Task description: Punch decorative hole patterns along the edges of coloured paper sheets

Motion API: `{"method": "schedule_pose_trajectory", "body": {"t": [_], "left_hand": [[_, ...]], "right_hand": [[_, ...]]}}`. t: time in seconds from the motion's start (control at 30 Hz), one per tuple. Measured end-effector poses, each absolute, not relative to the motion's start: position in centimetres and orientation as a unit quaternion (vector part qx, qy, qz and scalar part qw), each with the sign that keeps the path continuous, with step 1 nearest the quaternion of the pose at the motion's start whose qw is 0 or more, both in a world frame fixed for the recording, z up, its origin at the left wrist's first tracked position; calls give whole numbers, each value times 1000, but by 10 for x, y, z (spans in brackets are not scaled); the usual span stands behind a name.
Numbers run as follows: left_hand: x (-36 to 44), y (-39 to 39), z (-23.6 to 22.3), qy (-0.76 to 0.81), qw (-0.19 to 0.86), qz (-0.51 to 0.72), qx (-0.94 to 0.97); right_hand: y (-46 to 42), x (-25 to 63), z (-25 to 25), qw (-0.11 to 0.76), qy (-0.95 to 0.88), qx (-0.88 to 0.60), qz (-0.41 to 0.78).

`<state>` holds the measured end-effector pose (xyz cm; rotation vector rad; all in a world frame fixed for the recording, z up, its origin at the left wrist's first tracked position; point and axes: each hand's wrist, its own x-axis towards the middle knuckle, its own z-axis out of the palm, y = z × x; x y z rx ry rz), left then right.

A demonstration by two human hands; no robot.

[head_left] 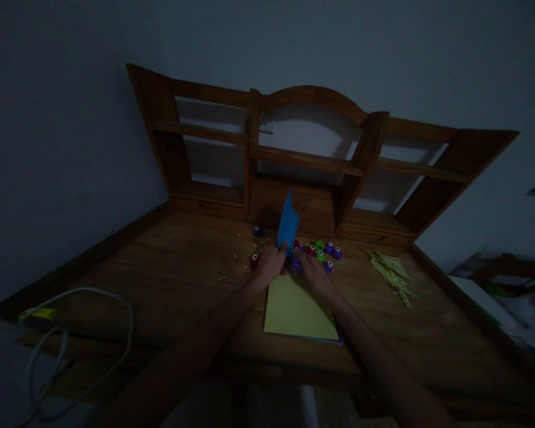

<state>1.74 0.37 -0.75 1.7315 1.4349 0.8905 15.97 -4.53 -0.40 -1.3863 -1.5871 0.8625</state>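
A blue sheet of paper (288, 223) stands upright and bent, with a row of small holes along its right edge. My left hand (271, 263) is closed on the sheet's lower part. My right hand (312, 270) is closed on a purple craft punch (296, 264) at the sheet's lower edge; the fingertips are partly hidden and dim. Under both hands lies a stack of paper with a yellow sheet (296, 309) on top. Close by on the right are several punches, among them a green punch (320, 245) and a red punch (311, 250).
A red punch (254, 260) and a dark purple punch (257, 230) stand left of my hands among scattered paper bits (235, 255). Punched yellow strips (392, 272) lie at right. A wooden shelf (307, 157) backs the desk. A white cable (131, 321) loops at left.
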Motion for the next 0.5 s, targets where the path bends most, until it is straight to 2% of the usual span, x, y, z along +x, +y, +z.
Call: {"method": "schedule_pose_trajectory", "body": {"t": [0.13, 0.37, 0.5], "left_hand": [[17, 4, -6, 558, 336, 338, 679], [18, 6, -9, 561, 341, 332, 678], [19, 8, -13, 556, 347, 337, 676]], "right_hand": [[-49, 160, 5, 425, -640, -579, 274], [-49, 161, 2, 373, -635, -636, 230], [-52, 158, 4, 424, -645, -601, 206]]}}
